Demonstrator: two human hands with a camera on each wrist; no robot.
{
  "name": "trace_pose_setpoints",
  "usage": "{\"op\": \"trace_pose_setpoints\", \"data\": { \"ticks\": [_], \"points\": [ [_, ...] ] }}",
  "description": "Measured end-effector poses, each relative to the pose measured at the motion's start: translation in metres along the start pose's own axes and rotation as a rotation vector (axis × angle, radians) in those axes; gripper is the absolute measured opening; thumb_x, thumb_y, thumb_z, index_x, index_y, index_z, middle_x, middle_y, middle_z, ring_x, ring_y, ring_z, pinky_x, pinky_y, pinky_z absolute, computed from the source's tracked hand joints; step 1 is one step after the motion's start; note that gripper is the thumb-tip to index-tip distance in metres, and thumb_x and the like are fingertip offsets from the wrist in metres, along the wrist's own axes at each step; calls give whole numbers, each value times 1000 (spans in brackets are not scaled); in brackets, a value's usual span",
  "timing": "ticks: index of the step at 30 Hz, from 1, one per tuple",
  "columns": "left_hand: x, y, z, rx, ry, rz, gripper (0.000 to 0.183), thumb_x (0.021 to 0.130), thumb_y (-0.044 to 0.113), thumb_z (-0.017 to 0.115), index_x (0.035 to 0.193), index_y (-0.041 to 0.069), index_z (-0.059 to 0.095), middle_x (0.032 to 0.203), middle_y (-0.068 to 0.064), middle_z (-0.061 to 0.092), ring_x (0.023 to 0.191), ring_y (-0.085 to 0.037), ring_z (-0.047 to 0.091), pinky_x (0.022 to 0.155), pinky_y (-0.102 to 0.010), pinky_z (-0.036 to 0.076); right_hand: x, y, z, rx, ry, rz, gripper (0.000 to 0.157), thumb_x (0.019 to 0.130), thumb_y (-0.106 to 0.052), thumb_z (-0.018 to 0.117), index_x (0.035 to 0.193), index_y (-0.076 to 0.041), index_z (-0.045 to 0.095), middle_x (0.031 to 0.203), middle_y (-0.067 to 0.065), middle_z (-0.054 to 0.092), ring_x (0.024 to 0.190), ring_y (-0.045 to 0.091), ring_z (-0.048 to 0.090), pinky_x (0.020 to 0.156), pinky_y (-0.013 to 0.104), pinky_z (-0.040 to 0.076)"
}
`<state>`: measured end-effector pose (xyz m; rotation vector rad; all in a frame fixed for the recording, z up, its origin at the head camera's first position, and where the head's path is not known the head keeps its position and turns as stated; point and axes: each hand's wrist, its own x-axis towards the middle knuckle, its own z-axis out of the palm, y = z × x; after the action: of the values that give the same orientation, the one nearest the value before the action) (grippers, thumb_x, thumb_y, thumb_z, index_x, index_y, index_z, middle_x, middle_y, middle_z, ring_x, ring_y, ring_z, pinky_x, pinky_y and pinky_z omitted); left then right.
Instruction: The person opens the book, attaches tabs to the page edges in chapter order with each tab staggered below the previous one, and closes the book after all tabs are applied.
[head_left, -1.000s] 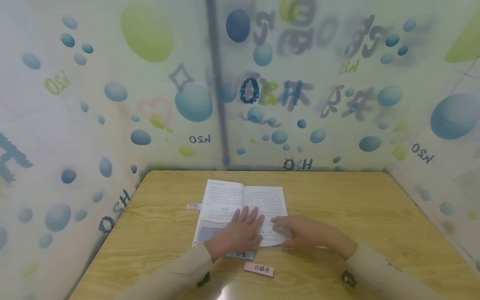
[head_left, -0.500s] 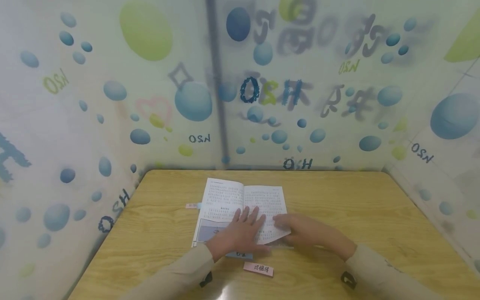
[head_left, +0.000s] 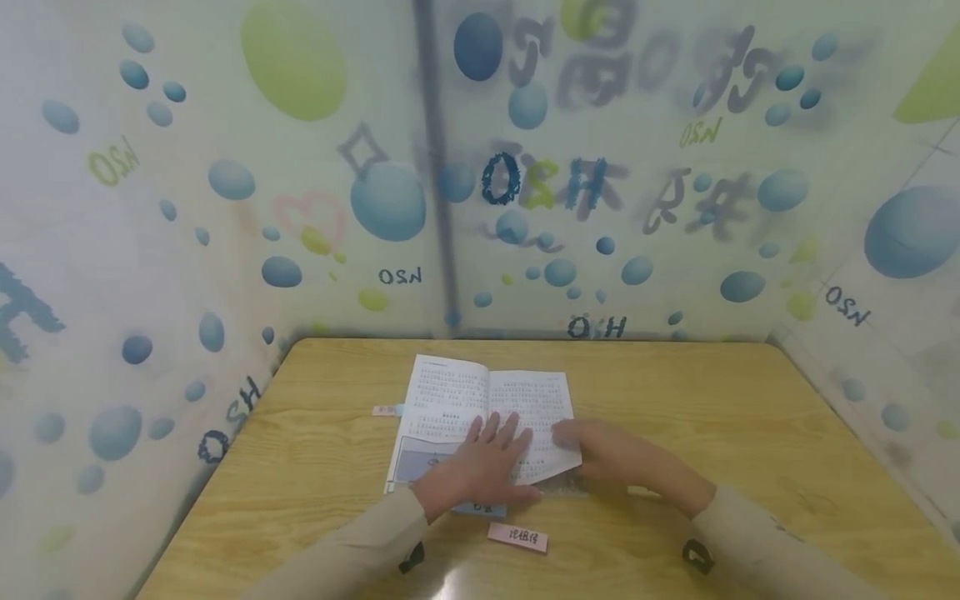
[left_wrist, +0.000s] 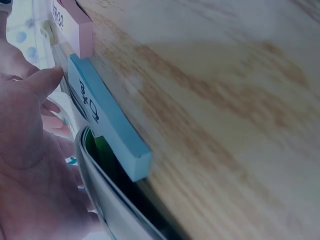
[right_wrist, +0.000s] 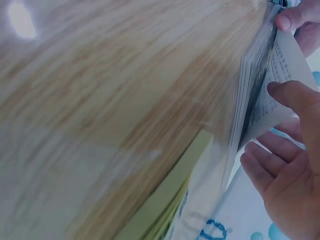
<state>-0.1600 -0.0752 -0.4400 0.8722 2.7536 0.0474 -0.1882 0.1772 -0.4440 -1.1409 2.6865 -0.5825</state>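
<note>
An open book [head_left: 450, 387] with printed pages lies on the wooden table. My left hand [head_left: 476, 467] rests spread and flat across its lower middle, the thumb stretched to the right. With my right hand [head_left: 615, 458] I pinch the right-hand page at its lower outer edge. In the right wrist view, my thumb is on one side of the lifted page [right_wrist: 267, 107] and fingers are on the other. Below my left hand, a blue sticky-note pad [left_wrist: 110, 117] with handwriting pokes out at the book's lower edge.
A pink sticky-note pad [head_left: 517, 537] with handwriting lies in front of the book. Another small pink strip [head_left: 384, 410] shows at the book's left side. Near my right wrist is a yellow sticky-note pad [right_wrist: 165, 205]. Patterned walls [head_left: 630, 208] enclose the table.
The lower right corner of the page has risen, baring the sheet below. My right hand has shifted slightly right with its edge. My left thumb has spread outward.
</note>
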Motion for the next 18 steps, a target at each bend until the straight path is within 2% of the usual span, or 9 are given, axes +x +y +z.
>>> {"op": "trace_pose_setpoints", "data": {
  "ticks": [5,8,14,18],
  "points": [
    [3,-5,2,-25,10,10,93,93,74,49,162,15,27,167,-15,14,150,-40,13,120,-55,9,-9,10,-6,6,51,32,55,95,-13,70,145,0,52,146,19,52,134,37,49,109,53,40],
    [5,-9,3,-37,21,18,93,94,71,51,162,14,26,167,-15,15,150,-40,14,120,-55,10,-17,16,-10,29,89,19,55,95,-12,70,144,3,51,144,22,53,131,41,50,106,57,41],
    [5,-18,-2,-163,66,38,88,96,57,59,161,8,26,165,-16,22,148,-41,20,120,-52,16,-30,22,-15,11,107,57,58,93,-10,72,142,10,48,138,28,55,125,45,54,104,58,43],
    [4,-28,-7,-234,138,48,88,96,49,63,161,4,24,163,-20,25,146,-44,25,119,-49,20,-34,23,-17,15,104,47,54,94,-9,71,140,11,50,134,27,58,122,44,57,102,57,46]
  ]
}}
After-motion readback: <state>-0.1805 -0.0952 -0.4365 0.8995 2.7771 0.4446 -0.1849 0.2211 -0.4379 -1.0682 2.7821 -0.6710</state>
